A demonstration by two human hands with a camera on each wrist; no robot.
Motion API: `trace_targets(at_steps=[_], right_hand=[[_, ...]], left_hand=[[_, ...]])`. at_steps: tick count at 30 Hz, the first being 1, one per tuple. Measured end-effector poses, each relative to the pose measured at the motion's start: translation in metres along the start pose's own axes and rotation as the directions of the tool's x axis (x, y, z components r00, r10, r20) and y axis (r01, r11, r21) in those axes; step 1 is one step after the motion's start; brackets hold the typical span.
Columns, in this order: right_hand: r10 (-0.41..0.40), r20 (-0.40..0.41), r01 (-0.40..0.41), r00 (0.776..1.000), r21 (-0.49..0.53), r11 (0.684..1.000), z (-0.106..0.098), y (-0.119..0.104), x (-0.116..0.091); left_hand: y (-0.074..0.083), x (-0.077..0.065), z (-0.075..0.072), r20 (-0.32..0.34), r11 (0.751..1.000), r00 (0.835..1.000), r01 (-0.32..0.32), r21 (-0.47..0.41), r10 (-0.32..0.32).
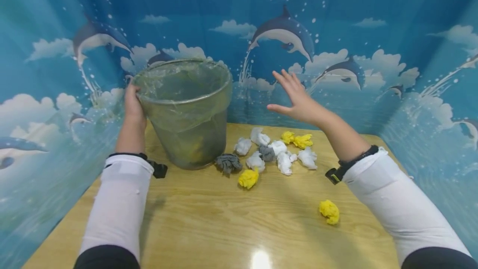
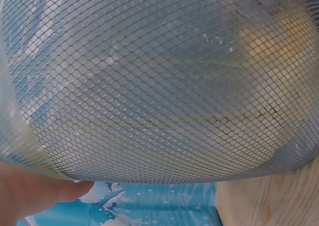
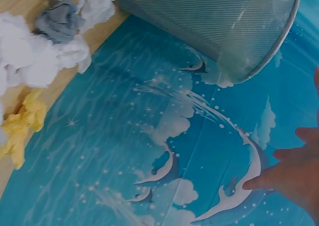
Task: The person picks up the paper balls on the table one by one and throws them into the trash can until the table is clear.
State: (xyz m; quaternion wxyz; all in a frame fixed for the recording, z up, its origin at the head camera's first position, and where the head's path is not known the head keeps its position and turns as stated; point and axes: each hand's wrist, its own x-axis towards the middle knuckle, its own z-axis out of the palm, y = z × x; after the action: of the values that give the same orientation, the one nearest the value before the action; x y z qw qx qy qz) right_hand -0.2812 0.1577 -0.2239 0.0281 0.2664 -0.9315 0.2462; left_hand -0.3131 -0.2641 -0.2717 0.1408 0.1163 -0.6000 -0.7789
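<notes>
A mesh wastebasket (image 1: 190, 136) with a translucent greenish liner bag (image 1: 179, 115) folded over its rim stands tilted at the table's back left. My left hand (image 1: 134, 105) grips it at the left of the rim; in the left wrist view a digit (image 2: 45, 188) lies along the mesh. Something yellow (image 2: 274, 41) shows through the mesh low inside. Fingers spread, my right hand (image 1: 298, 101) hovers right of the wastebasket with nothing in it. Below lie crumpled white paper balls (image 1: 278, 147), dark grey ones (image 1: 228, 163) and yellow ones (image 1: 248, 178).
One yellow paper ball (image 1: 329, 212) lies apart at the right of the wooden table (image 1: 209, 223). A blue dolphin-print curtain (image 1: 246, 7) hangs close behind the table and along both sides.
</notes>
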Motion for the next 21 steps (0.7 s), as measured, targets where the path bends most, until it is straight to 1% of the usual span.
trace_targets(at_steps=[4,6,7,9,13,14,19,21], right_hand=[[0.014,0.03,-0.013,0.999,-0.032,0.999,0.006,0.011,-0.015],[0.022,0.06,-0.019,0.998,-0.052,0.998,0.011,0.018,-0.023],[0.03,0.078,-0.025,0.997,-0.061,0.998,0.014,0.021,-0.027],[0.042,0.116,-0.034,0.992,-0.072,0.997,0.02,0.027,-0.036],[0.06,0.194,-0.044,0.979,-0.085,0.995,0.031,0.04,-0.053],[0.061,0.212,-0.043,0.975,-0.085,0.995,0.034,0.044,-0.058],[0.038,0.278,-0.009,0.96,-0.106,0.994,0.05,0.061,-0.079],[0.034,0.297,-0.001,0.954,-0.11,0.994,0.058,0.067,-0.087]], left_hand=[[-0.002,0.001,0.0,0.001,1.0,1.0,-0.019,0.008,0.019],[-0.004,0.003,-0.002,-0.006,1.0,1.0,-0.018,0.018,0.018],[-0.006,0.006,-0.003,-0.008,1.0,1.0,-0.024,-0.002,0.024],[-0.007,0.008,-0.005,-0.012,1.0,1.0,-0.029,0.001,0.029],[-0.006,0.006,-0.005,-0.003,1.0,1.0,-0.027,0.003,0.027],[-0.003,0.003,-0.003,-0.001,1.0,1.0,-0.017,0.026,0.017],[0.001,-0.002,-0.003,-0.001,0.999,1.0,0.027,0.043,-0.027],[0.002,-0.003,-0.002,-0.001,0.999,1.0,0.031,0.043,-0.031]])
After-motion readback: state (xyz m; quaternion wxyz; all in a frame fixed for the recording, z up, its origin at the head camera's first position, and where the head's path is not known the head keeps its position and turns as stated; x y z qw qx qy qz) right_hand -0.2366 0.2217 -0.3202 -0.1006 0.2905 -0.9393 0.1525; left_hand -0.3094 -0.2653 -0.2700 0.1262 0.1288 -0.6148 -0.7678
